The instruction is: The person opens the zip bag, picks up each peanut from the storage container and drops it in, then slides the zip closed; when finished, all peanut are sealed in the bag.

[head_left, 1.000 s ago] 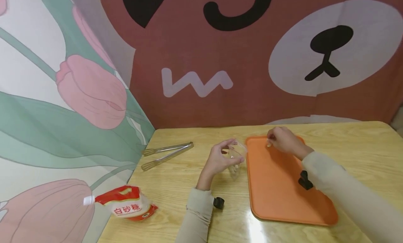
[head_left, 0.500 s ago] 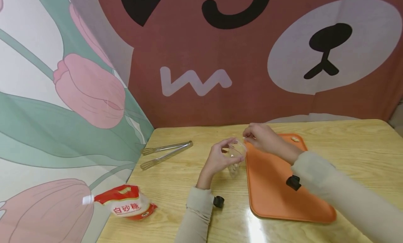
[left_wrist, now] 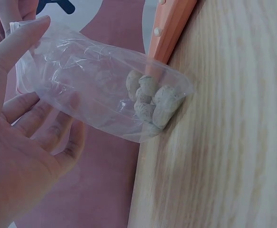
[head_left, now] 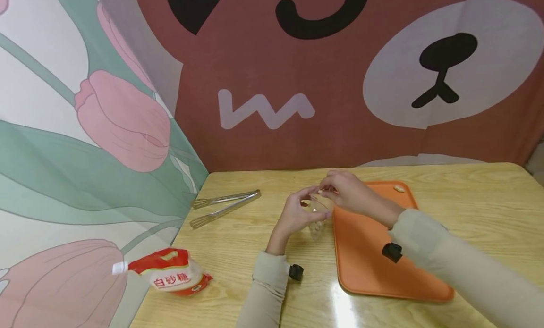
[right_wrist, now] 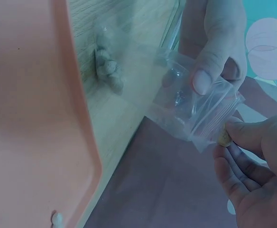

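Observation:
My left hand (head_left: 295,214) holds a clear plastic zip bag (left_wrist: 96,80) near its mouth, thumb on one side and fingers on the other. Several unshelled peanuts (left_wrist: 150,97) lie at the bottom of the bag, close over the wooden table. At the bag's mouth, my right hand (head_left: 346,191) pinches a single peanut (right_wrist: 225,137) between thumb and fingertips. In the right wrist view this peanut is right beside the bag's zip edge. The two hands almost meet in the head view, above the left edge of an orange tray (head_left: 382,252).
A small pale oval (head_left: 398,189) shows in the tray's far right corner. Metal tongs (head_left: 227,206) lie spread on the table (head_left: 238,252) at the left. Nearer, a red-and-white sugar bag (head_left: 172,273) with a white cap lies on its side. Printed cloths (head_left: 263,148) stand behind and left.
My right hand has moved left from over the tray's far edge to the bag's mouth, bringing the peanut along. It has uncovered the tray's far right corner. The left hand keeps its place.

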Demonstrator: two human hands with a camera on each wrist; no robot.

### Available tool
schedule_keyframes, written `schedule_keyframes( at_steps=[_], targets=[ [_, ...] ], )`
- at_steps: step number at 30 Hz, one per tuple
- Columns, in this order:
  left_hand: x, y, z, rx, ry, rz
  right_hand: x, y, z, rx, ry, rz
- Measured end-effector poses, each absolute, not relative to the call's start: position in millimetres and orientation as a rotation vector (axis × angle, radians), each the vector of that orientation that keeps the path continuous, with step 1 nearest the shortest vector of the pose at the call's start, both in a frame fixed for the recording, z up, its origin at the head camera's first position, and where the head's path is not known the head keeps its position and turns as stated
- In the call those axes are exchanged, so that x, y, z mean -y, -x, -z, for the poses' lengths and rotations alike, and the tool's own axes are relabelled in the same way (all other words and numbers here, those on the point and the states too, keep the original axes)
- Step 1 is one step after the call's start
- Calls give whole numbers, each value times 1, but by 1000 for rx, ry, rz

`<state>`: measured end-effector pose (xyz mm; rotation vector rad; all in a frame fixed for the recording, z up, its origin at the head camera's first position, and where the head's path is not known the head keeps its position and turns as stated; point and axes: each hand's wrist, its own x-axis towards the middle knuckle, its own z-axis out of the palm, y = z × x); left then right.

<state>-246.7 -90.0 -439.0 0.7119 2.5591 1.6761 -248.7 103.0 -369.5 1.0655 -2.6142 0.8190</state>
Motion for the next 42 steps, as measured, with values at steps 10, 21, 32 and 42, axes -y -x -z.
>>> schedule_keyframes(
  at_steps=[10,21,32,42],
  targets=[
    [91,248,439,-2560,-752,-1662,-98,245,367,2649,-1044,-843],
    [92,249,440,-2582,-796,-1639,-96,245,370,2641,-1043,-841],
    [93,250,438,-2596,-758,-1628,-126,269,369,2668,-964,-766],
    [92,249,441,-2555,-762,-1651,-182,302,410,2900,-801,-761]
  ],
)
